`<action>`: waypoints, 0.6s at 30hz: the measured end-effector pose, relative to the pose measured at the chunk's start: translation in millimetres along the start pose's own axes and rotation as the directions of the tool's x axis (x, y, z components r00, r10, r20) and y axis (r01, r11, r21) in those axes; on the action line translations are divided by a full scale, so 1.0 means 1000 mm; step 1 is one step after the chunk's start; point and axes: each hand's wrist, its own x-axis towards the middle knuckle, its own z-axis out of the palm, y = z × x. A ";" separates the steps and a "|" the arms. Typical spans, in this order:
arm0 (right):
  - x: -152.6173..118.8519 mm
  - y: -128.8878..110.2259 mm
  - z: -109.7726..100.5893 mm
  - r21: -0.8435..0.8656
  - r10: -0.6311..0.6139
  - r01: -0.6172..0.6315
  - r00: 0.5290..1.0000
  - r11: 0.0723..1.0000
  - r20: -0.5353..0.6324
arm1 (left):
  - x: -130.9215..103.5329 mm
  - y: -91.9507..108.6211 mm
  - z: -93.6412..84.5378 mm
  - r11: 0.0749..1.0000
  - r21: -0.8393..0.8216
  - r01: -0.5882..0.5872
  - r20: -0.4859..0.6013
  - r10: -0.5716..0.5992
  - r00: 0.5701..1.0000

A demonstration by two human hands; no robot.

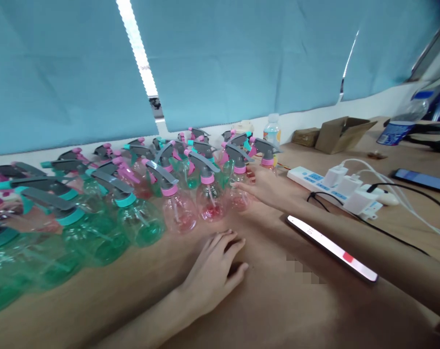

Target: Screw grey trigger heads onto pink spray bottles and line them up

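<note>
My left hand (216, 274) lies palm down on the table with its fingers spread and nothing in it, just in front of the bottles. Reaching forward, my right hand (261, 186) has its thumb across the front of a pink spray bottle (238, 196) at the right end of the front row; its other fingers curl at the bottle's right side, partly hidden. Beside that one stand another pink spray bottle (209, 201) and a third pink spray bottle (179, 211), both with grey triggers and pink collars. A green spray bottle (139, 220) with a turquoise collar is further left.
Several more pink and green spray bottles crowd the left and back. A lit phone (332, 249) lies under my right forearm. Right of it are a power strip (314, 182) with chargers and cables, an open cardboard box (341, 135), another phone (423, 180) and a drink bottle (401, 121).
</note>
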 end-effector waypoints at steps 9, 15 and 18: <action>-0.033 0.035 -0.054 -0.127 0.141 -0.145 0.989 0.981 -0.042 | 0.011 0.002 0.004 1.000 -0.006 -0.014 0.014 0.014 1.000; -0.016 0.071 -0.050 -0.074 0.202 -0.208 0.976 0.975 -0.082 | 0.010 0.003 0.005 1.000 -0.021 -0.020 0.001 0.021 1.000; 0.000 0.071 -0.037 0.048 0.154 -0.151 0.986 0.987 -0.058 | 0.008 0.004 0.005 1.000 -0.022 -0.019 -0.005 0.019 1.000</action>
